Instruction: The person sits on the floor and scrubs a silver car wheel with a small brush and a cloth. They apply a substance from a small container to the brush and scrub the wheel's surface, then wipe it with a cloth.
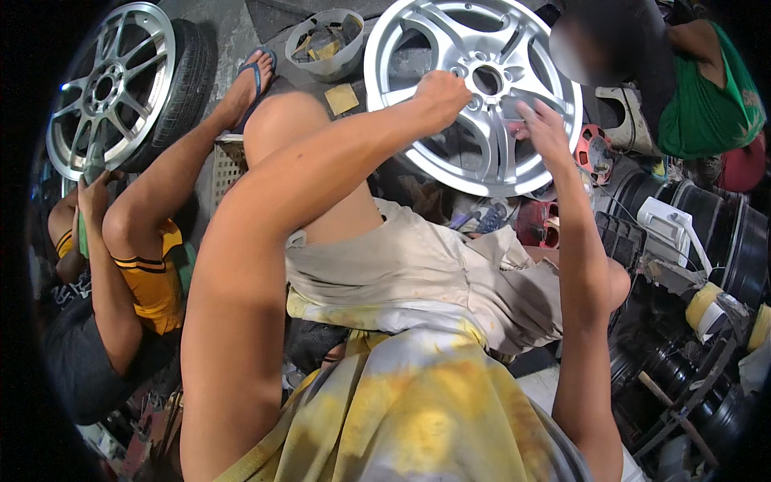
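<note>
A silver alloy wheel (pixel 520 60), without a tyre, faces me at the upper middle, beyond my knees. My left hand (pixel 442 100) is closed at the hub, its fingers curled over a spoke beside the centre hole. On the right half of the wheel, my right hand (pixel 548 132) is over the spokes, its fingers smeared by motion. A blurred greyish patch lies by those fingertips; whether it is something held, I cannot make out.
At left, a person handles another silver wheel (pixel 111 80) beside a tyre (pixel 189 84). A white tub (pixel 325 60) holds scraps; a tan square (pixel 341 99) lies near it. Another person in green (pixel 711 104) is at upper right. Dark wheel rims (pixel 743 241) and a white container (pixel 665 229) stand at right.
</note>
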Motion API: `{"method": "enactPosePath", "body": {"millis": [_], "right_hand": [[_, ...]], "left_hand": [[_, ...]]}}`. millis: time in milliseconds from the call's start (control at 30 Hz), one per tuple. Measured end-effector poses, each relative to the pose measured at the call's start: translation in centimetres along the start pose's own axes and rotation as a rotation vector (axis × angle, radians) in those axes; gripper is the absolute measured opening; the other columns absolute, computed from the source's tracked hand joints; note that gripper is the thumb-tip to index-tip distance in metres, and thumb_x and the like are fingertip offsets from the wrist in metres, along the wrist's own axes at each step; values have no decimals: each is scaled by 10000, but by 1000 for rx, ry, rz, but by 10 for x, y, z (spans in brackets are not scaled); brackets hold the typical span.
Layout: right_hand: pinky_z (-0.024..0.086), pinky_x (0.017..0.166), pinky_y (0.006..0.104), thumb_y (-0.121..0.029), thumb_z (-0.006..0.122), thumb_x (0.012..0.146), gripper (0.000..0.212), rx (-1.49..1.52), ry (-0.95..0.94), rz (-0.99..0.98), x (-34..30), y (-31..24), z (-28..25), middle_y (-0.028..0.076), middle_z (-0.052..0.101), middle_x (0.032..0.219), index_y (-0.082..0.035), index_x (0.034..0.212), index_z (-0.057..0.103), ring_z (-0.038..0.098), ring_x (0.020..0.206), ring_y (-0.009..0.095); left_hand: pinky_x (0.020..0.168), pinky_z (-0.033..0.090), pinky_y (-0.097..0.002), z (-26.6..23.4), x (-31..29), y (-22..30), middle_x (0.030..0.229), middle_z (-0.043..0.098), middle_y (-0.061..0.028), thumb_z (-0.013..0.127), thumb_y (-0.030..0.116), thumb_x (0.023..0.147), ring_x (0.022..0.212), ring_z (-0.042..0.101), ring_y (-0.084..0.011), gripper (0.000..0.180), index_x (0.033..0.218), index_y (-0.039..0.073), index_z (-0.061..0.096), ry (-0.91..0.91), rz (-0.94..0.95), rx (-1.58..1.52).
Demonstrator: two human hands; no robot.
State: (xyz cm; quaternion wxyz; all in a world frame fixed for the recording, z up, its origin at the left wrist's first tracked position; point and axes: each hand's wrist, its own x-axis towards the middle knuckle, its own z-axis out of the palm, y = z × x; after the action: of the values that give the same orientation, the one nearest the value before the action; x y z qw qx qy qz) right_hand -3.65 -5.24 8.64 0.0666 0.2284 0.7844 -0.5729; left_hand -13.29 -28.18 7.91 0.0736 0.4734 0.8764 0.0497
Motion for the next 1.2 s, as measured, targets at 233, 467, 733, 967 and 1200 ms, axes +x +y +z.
{"method": "enactPosePath", "body": {"millis": [233, 467, 733, 967, 1200], "right_hand": [[541, 652, 280, -203, 812, 893, 310, 18, -5, 84, -68, 20, 21, 137, 733, 954, 14, 1070, 680, 704, 731, 157], [502, 769, 462, -206, 841, 796, 311, -762, 226, -411, -76, 17, 59, 173, 660, 934, 4, 968, 690, 656, 875, 390], [525, 764, 442, -264, 853, 794, 344, -658, 357, -348, -57, 17, 74, 204, 708, 923, 18, 921, 703, 693, 856, 380], [530, 780, 444, -220, 826, 812, 292, -771, 22, -649, -16, -11, 82, 179, 705, 967, 2, 942, 688, 689, 930, 370], [540, 783, 455, -224, 812, 822, 243, -795, 5, -543, -19, -14, 106, 145, 712, 990, -25, 868, 680, 687, 915, 385]], "left_hand": [[702, 608, -377, 20, 36, 30, 854, 766, -111, 856, 269, 743, 861, 770, -283, 237, 865, 73, 800, -77, 82, 142], [813, 595, -467, -43, 32, -18, 940, 756, -189, 760, 578, 835, 955, 748, -362, 550, 998, 54, 793, 200, -165, -279], [767, 596, -453, -144, -10, -117, 808, 755, -195, 701, 424, 893, 792, 752, -346, 445, 831, -11, 771, 609, -587, -513], [667, 589, -363, -156, -48, -144, 707, 751, -126, 673, 369, 914, 654, 739, -228, 403, 797, -4, 773, 571, -678, -652], [669, 591, -372, -157, -49, -134, 680, 740, -128, 679, 352, 912, 653, 739, -233, 390, 796, -9, 772, 569, -633, -693]]}}
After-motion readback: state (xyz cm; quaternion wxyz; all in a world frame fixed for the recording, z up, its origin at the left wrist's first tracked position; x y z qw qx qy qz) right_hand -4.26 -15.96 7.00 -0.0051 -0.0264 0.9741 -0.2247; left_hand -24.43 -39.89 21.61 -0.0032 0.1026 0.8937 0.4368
